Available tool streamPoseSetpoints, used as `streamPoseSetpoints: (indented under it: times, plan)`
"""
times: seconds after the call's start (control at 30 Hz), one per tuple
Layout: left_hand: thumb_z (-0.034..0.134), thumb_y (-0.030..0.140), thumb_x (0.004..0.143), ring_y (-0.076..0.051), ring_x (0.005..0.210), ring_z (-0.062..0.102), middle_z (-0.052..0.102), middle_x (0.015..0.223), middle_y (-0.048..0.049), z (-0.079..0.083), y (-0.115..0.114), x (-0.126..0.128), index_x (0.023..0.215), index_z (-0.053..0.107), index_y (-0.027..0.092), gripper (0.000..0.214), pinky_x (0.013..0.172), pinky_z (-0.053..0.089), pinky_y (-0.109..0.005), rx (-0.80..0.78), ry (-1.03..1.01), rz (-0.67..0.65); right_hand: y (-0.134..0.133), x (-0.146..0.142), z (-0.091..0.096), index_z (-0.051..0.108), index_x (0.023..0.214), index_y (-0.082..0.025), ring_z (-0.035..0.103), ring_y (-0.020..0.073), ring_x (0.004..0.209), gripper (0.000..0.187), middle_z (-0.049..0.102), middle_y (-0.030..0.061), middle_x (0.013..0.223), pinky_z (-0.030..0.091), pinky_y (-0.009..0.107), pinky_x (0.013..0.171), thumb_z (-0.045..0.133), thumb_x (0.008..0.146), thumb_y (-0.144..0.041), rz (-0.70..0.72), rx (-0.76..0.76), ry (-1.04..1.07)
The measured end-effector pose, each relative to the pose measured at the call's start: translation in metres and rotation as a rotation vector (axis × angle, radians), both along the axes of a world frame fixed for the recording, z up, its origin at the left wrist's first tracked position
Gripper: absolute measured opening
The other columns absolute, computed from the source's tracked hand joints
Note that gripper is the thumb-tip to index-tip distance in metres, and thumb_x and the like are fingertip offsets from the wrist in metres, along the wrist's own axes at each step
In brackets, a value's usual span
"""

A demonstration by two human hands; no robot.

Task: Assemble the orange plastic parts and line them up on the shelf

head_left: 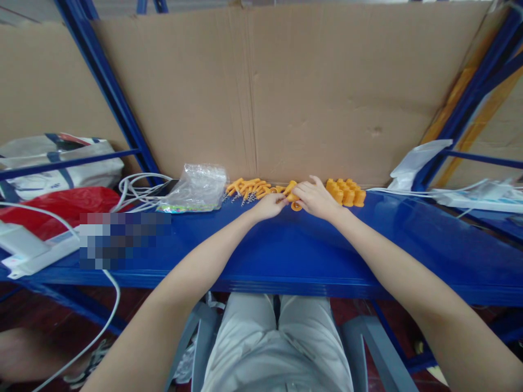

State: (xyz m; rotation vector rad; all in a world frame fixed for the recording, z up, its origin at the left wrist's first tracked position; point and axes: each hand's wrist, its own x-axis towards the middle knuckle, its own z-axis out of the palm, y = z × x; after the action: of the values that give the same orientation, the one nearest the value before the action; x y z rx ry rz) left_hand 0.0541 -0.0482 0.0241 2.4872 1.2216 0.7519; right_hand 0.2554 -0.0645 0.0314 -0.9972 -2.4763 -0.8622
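My left hand (272, 206) is closed, its fingertips pinched together over a small part that I cannot make out. Opposite it, my right hand (315, 198) has thumb and fingers bent around an orange plastic piece (290, 188), and the two hands' fingertips nearly meet. Just below the right fingers lies a round orange part (296, 206) with a hole. Left of my hands, several orange-handled corkscrews (247, 188) lie in a pile, their metal spirals pointing toward me. Right of my right hand, several orange plastic pieces (345, 192) stand upright in tight rows.
A clear plastic bag (196, 188) lies left of the corkscrews on the blue table (286, 256). White cables (139, 188), a red bag (69, 206) and a white power strip (44, 253) are at left. A cardboard wall (306, 92) stands behind. Another power strip (482, 201) lies right.
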Motion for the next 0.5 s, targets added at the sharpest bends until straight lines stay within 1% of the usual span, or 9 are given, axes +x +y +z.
streamPoseSetpoints:
  times: [0.07, 0.1, 0.17, 0.27, 0.33, 0.4, 0.5]
  plan:
    - [0.045, 0.027, 0.096, -0.027, 0.093, 0.068, 0.075, 0.096, -0.0114, -0.002, -0.001, -0.003, 0.096, 0.071, 0.016, 0.028, 0.087, 0.048, -0.040, 0.195, 0.173, 0.063, 0.000, -0.001, -0.003, 0.066, 0.110, -0.016, 0.062, 0.0285, 0.111, 0.021, 0.073, 0.0152, 0.114, 0.031, 0.054, 0.110, 0.053, 0.094, -0.015, 0.007, -0.037, 0.002]
    - [0.045, 0.027, 0.096, -0.029, 0.098, 0.068, 0.076, 0.100, -0.0131, -0.002, -0.003, -0.004, 0.100, 0.072, 0.016, 0.029, 0.090, 0.047, -0.042, 0.263, 0.245, 0.089, 0.000, -0.002, -0.004, 0.066, 0.111, -0.016, 0.062, 0.0289, 0.113, 0.022, 0.073, 0.0159, 0.116, 0.031, 0.054, 0.110, 0.053, 0.094, -0.016, 0.011, -0.051, 0.005]
    - [0.044, 0.026, 0.096, -0.031, 0.103, 0.069, 0.076, 0.103, -0.0151, -0.001, -0.007, -0.006, 0.105, 0.072, 0.016, 0.031, 0.094, 0.045, -0.046, 0.341, 0.341, 0.115, 0.001, -0.004, -0.007, 0.067, 0.117, -0.015, 0.062, 0.0295, 0.117, 0.026, 0.073, 0.0169, 0.119, 0.032, 0.054, 0.110, 0.052, 0.095, -0.016, 0.018, -0.072, 0.020]
    - [0.043, 0.025, 0.096, -0.032, 0.104, 0.069, 0.076, 0.104, -0.0163, 0.002, -0.011, -0.005, 0.108, 0.073, 0.015, 0.033, 0.095, 0.043, -0.048, 0.389, 0.373, 0.116, 0.001, -0.007, -0.011, 0.065, 0.126, -0.015, 0.062, 0.0297, 0.119, 0.034, 0.072, 0.0174, 0.124, 0.033, 0.053, 0.108, 0.050, 0.096, -0.014, 0.007, -0.092, 0.049]
    - [0.043, 0.025, 0.096, -0.032, 0.104, 0.069, 0.077, 0.103, -0.0162, 0.002, -0.013, -0.003, 0.108, 0.073, 0.015, 0.033, 0.096, 0.042, -0.049, 0.404, 0.370, 0.113, 0.001, -0.009, -0.011, 0.064, 0.129, -0.014, 0.063, 0.0295, 0.119, 0.037, 0.072, 0.0176, 0.125, 0.033, 0.051, 0.108, 0.049, 0.096, -0.012, -0.014, -0.097, 0.050]
    - [0.044, 0.025, 0.095, -0.032, 0.103, 0.070, 0.077, 0.102, -0.0155, 0.002, -0.012, -0.001, 0.108, 0.073, 0.016, 0.033, 0.097, 0.042, -0.049, 0.388, 0.349, 0.122, 0.001, -0.011, -0.011, 0.064, 0.129, -0.013, 0.063, 0.0297, 0.118, 0.038, 0.072, 0.0179, 0.124, 0.032, 0.050, 0.107, 0.047, 0.095, -0.010, -0.034, -0.094, 0.034]
    - [0.046, 0.026, 0.095, -0.032, 0.102, 0.071, 0.078, 0.103, -0.0144, 0.000, -0.005, 0.000, 0.106, 0.074, 0.016, 0.032, 0.096, 0.045, -0.048, 0.306, 0.259, 0.137, -0.001, -0.013, -0.009, 0.066, 0.124, -0.011, 0.063, 0.0297, 0.113, 0.036, 0.073, 0.0178, 0.119, 0.031, 0.051, 0.107, 0.043, 0.096, -0.008, -0.050, -0.062, 0.005]
